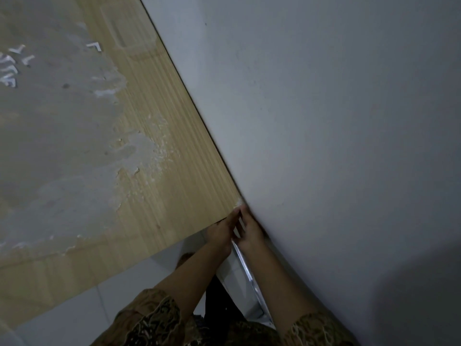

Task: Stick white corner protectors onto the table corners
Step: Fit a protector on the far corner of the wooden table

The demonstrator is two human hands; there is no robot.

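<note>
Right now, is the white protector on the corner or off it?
Cannot tell. Both hands, left and right, cover the table corner by the wall; only a white bit shows at the fingertips.

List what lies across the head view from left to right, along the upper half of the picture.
Cluster of white corner protectors → single white corner protector → bare wood strip of the table → grey wall.

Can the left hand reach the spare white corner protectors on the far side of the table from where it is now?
Probably not without leaning: the left hand is at the near table corner, the corner protectors lie far across; nothing blocks the way.
</note>
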